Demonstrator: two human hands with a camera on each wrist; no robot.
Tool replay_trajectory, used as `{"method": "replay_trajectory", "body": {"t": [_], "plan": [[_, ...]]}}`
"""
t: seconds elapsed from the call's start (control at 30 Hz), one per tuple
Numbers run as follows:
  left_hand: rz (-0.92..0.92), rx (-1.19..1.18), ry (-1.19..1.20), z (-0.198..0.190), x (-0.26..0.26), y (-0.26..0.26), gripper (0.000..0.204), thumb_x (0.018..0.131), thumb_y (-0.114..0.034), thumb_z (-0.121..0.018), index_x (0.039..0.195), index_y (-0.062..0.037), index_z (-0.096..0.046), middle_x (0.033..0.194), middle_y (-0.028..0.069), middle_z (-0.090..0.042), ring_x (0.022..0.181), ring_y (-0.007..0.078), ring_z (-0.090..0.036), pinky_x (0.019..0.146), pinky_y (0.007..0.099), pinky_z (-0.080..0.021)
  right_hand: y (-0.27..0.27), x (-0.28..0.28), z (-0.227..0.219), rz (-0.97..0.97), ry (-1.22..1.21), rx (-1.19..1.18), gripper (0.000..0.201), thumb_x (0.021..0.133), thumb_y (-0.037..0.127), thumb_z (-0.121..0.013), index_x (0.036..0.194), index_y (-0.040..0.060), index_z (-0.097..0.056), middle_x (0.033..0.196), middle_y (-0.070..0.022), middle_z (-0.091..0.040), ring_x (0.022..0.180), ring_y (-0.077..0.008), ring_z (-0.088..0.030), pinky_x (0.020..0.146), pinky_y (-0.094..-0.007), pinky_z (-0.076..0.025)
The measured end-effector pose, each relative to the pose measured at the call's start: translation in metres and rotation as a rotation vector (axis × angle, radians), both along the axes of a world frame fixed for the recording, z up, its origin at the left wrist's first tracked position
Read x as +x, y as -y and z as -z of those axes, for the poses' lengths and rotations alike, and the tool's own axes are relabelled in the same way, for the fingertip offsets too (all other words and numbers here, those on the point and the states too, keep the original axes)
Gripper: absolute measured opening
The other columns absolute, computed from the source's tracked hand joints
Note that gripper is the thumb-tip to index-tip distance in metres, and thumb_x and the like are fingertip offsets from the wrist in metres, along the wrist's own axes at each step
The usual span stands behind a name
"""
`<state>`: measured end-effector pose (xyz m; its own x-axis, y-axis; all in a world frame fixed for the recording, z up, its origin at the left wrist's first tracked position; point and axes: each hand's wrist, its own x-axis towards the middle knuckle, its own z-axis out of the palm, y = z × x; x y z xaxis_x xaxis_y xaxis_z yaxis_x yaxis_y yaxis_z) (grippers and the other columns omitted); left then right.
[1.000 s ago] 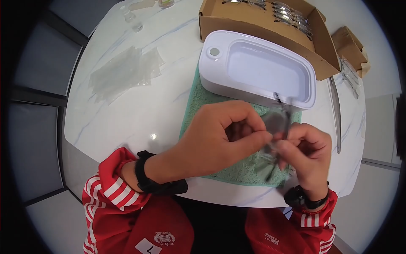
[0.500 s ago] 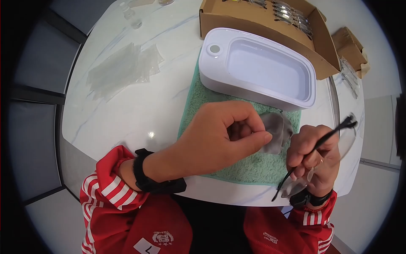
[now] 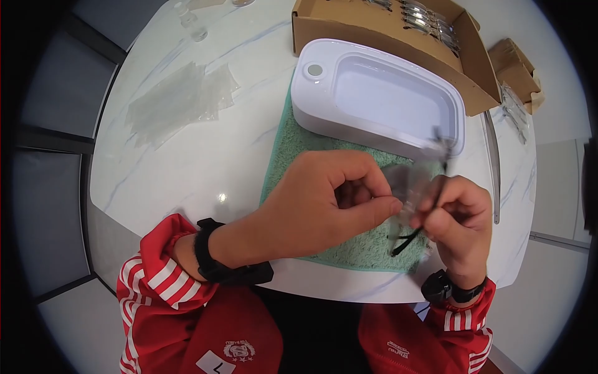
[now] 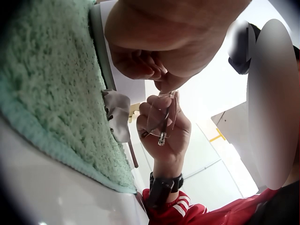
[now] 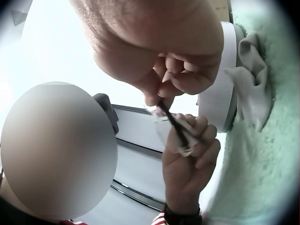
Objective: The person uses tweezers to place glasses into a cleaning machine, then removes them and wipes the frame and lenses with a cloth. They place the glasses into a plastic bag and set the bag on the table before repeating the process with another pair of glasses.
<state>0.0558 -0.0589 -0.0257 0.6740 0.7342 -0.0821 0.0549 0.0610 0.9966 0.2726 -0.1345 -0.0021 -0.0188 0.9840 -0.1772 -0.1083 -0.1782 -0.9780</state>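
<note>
Glasses with thin black temples [image 3: 406, 242], partly blurred, are pinched between the right hand's [image 3: 462, 218] thumb and fingers over the green towel. The left hand [image 3: 330, 202] is curled beside them, its thumb meeting the index finger; whether it touches the glasses cannot be told. The left wrist view has the clear lenses [image 4: 154, 119] in front of the right hand [image 4: 171, 136]. A dark temple [image 5: 173, 121] runs down from the right fingertips in the right wrist view. Behind the hands, a grey cloth [image 3: 396, 177] lies on the towel [image 3: 349, 252].
A white basin [image 3: 386, 100] with liquid stands on the towel's far part. Beyond it, a cardboard box [image 3: 374, 37] holds several glasses. Clear plastic sleeves [image 3: 177, 103] and a small bottle [image 3: 194, 28] lie to the left; wrapped glasses [image 3: 516, 112] lie at far right.
The right hand swung the glasses right and toward the body, then brought them back beside the left fingertips, turned differently. The left hand has kept its pose and place.
</note>
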Motion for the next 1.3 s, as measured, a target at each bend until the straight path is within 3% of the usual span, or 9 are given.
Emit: {"method": "replay_trajectory", "body": {"t": [0.07,0.13,0.2,0.23,0.33,0.57,0.67,1.23,1.3], "plan": [[-0.003,0.006,0.006,0.000,0.000,0.001,0.012,0.089,-0.010,-0.078,0.086,-0.0052,-0.067,0.072,-0.0067,-0.060,0.063,-0.0014,-0.049,0.056,0.0185,-0.037,0.001,-0.002,0.002,0.011,-0.360,0.211,0.009,0.089,0.002,-0.074,0.095,-0.0031,-0.068,0.078,-0.0068,-0.068,0.065,-0.0096,-0.060,0.058,-0.0218,-0.044],[-0.003,0.013,0.011,0.000,0.000,0.001,0.012,0.089,-0.010,-0.078,0.086,-0.0053,-0.067,0.072,-0.0068,-0.060,0.063,-0.0013,-0.049,0.056,0.0186,-0.037,0.001,0.005,0.001,-0.062,-0.308,0.167,0.011,0.087,-0.001,-0.075,0.096,-0.0020,-0.069,0.079,-0.0049,-0.068,0.067,-0.0072,-0.058,0.061,-0.0225,-0.045],[0.010,0.031,-0.008,-0.001,0.000,0.000,0.010,0.089,-0.009,-0.077,0.086,-0.0050,-0.068,0.073,-0.0066,-0.060,0.064,-0.0013,-0.049,0.056,0.0186,-0.037,0.001,-0.001,0.006,0.038,0.129,0.137,0.011,0.086,-0.003,-0.075,0.095,-0.0017,-0.069,0.080,-0.0044,-0.068,0.071,-0.0076,-0.061,0.066,-0.0229,-0.047],[0.015,0.029,-0.008,-0.001,0.001,0.000,0.010,0.089,-0.009,-0.077,0.086,-0.0050,-0.068,0.073,-0.0066,-0.060,0.064,-0.0013,-0.049,0.056,0.0186,-0.037,0.000,0.001,0.007,-0.007,0.171,0.100,0.014,0.086,-0.004,-0.076,0.097,-0.0020,-0.069,0.083,-0.0043,-0.070,0.073,-0.0068,-0.060,0.070,-0.0231,-0.047],[0.016,0.008,-0.018,-0.001,0.001,0.001,0.010,0.089,-0.008,-0.077,0.087,-0.0045,-0.068,0.074,-0.0064,-0.061,0.064,-0.0011,-0.049,0.056,0.0184,-0.037,0.001,-0.001,0.007,0.067,-0.012,0.076,0.014,0.088,-0.001,-0.076,0.101,-0.0027,-0.069,0.083,-0.0043,-0.070,0.069,-0.0065,-0.057,0.069,-0.0227,-0.046],[0.008,-0.028,-0.036,-0.003,0.003,0.002,0.009,0.090,-0.007,-0.076,0.088,-0.0030,-0.068,0.076,-0.0049,-0.062,0.067,0.0004,-0.052,0.060,0.0191,-0.040,-0.006,0.019,0.009,0.050,-0.163,-0.029,0.019,0.098,0.014,-0.067,0.106,-0.0027,-0.070,0.087,-0.0082,-0.073,0.063,-0.0061,-0.053,0.059,-0.0207,-0.040],[-0.010,-0.037,-0.059,-0.004,0.002,0.002,0.009,0.090,-0.007,-0.075,0.089,-0.0024,-0.067,0.077,-0.0044,-0.063,0.068,0.0008,-0.053,0.062,0.0192,-0.041,-0.007,0.019,0.014,0.090,-0.248,-0.018,0.018,0.098,0.013,-0.068,0.107,-0.0024,-0.071,0.088,-0.0098,-0.074,0.062,-0.0063,-0.052,0.059,-0.0206,-0.040],[-0.025,0.014,-0.069,-0.003,-0.002,-0.002,0.011,0.091,-0.009,-0.075,0.088,-0.0024,-0.067,0.076,-0.0051,-0.061,0.069,0.0008,-0.052,0.062,0.0192,-0.040,-0.011,0.022,0.021,0.084,-0.249,0.039,0.022,0.097,0.012,-0.067,0.113,-0.0025,-0.070,0.095,-0.0096,-0.074,0.065,-0.0062,-0.051,0.060,-0.0200,-0.040],[-0.074,0.067,-0.060,0.001,-0.002,0.001,0.013,0.090,-0.010,-0.076,0.091,-0.0001,-0.068,0.071,-0.0062,-0.059,0.064,0.0004,-0.049,0.057,0.0195,-0.039,-0.009,0.025,0.017,0.023,-0.238,0.021,0.023,0.097,0.011,-0.067,0.115,-0.0027,-0.069,0.098,-0.0084,-0.073,0.072,-0.0057,-0.057,0.061,-0.0203,-0.041]]}}
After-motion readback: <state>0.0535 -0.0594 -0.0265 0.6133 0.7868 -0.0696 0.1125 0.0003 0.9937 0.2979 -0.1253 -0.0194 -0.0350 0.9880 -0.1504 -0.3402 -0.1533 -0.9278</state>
